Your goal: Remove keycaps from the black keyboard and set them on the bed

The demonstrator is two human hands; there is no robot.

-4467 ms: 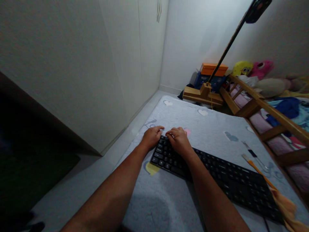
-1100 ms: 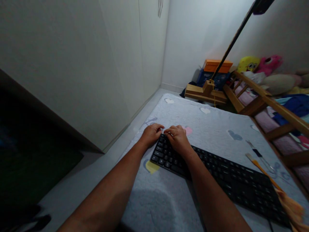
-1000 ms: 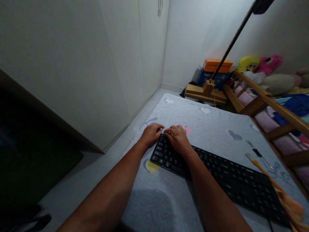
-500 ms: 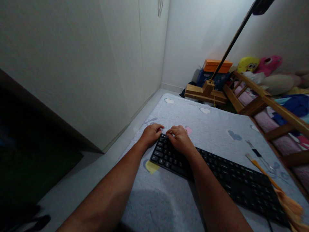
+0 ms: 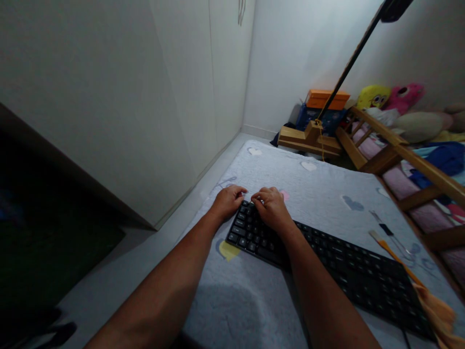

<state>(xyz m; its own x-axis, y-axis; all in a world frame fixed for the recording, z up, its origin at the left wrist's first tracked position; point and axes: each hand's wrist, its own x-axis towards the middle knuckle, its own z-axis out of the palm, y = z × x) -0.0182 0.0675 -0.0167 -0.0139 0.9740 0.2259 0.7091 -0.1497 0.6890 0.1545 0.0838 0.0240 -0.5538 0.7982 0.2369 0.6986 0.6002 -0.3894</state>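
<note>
Fingers on our right hand [image 5: 272, 206] are a little farther in from the far left corner of the black keyboard [image 5: 370, 281] than they were one second ago. The change is small. It means our right hand meets the far edge of the keyboard at a new spot, just a bit to the right. The keyboard lies flat under our right arm, on the pale sheet [image 5: 283, 165] with hearts.

Our right thumb and fingers come close in a pinch, but we can't tell if they hold some tiny thing. Our left hand [image 5: 228, 199] has not really moved. It is curled by the keyboard's far left corner, with thumb and finger near each other, and we can't see if it grips anything.

Past the far side of the keyboard, near its right end, lie a brush [image 5: 385, 246] and a thin metal tool [image 5: 386, 230]. An orange cloth [image 5: 438, 310] is bunched by the keyboard's right end. We see both of these tools out of our hands.
</note>
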